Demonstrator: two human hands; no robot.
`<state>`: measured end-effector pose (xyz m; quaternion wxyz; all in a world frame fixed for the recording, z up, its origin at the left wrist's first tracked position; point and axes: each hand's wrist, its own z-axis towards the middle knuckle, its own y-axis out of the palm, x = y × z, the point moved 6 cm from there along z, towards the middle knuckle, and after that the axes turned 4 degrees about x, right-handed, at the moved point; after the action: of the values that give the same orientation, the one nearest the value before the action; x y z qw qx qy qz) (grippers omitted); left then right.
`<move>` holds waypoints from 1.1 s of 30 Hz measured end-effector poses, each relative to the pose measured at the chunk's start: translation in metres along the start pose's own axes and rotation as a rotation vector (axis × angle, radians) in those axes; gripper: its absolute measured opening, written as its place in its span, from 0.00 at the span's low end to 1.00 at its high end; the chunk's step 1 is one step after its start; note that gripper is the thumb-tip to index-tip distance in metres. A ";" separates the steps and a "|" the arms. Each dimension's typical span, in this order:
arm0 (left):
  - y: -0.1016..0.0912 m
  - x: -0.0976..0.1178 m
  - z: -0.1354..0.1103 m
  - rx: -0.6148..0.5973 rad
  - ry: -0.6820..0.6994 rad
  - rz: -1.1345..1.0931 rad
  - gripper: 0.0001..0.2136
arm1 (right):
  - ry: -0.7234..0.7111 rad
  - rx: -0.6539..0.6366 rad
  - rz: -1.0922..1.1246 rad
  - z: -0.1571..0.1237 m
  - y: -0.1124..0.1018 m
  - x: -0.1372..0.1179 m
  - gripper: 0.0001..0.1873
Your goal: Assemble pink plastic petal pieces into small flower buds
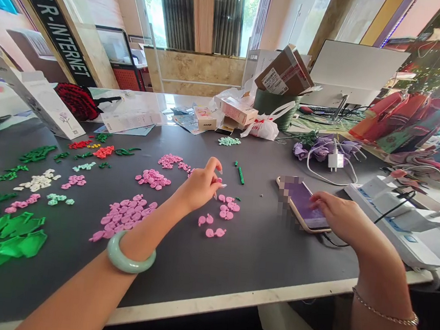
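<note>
1. Pink pieces (125, 216), plastic by their look, lie in heaps on the dark table (253, 270); the largest heap is beside the left wrist, and a loose cluster (229, 215) sits near the left hand's fingertips.
2. The left hand (206, 184) is raised over the table, thumb and forefinger drawn close together; a trace of pink shows there, but I cannot tell whether they pinch a piece.
3. The right hand (333, 213) has its fingers loosely bent over the phone (303, 205), fingertips at the screen, gripping nothing that shows; the phone lies flat on the table.
4. The step in hand, I judge, is shared: the right hand working the screen, the left handling small pink pieces; two green sticks (241, 175) lie just beyond.
5. The next move probably calls for a light fingertip pinch on one piece, its neighbours undisturbed; the right hand would first need to leave the phone if both were wanted.
</note>
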<state>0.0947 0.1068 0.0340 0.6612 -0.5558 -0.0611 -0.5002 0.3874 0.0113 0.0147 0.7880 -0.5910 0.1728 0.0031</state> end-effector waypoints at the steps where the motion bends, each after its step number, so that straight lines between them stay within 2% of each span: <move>1: 0.000 0.000 0.000 0.000 0.002 0.005 0.10 | 0.002 -0.011 -0.005 0.000 0.003 0.001 0.14; 7: 0.001 -0.002 -0.001 -0.009 0.013 0.038 0.09 | -0.031 0.015 -0.047 0.002 0.007 0.001 0.15; 29: 0.000 0.000 -0.001 -0.020 0.074 0.119 0.06 | -0.033 0.059 0.085 -0.001 0.003 0.011 0.14; 33: 0.000 -0.002 0.000 -0.022 0.070 0.133 0.05 | 0.001 0.019 0.105 0.000 0.003 0.009 0.13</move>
<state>0.0937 0.1075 0.0328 0.6887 -0.5480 0.0044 -0.4748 0.3953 0.0103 0.0091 0.7923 -0.5735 0.2038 0.0424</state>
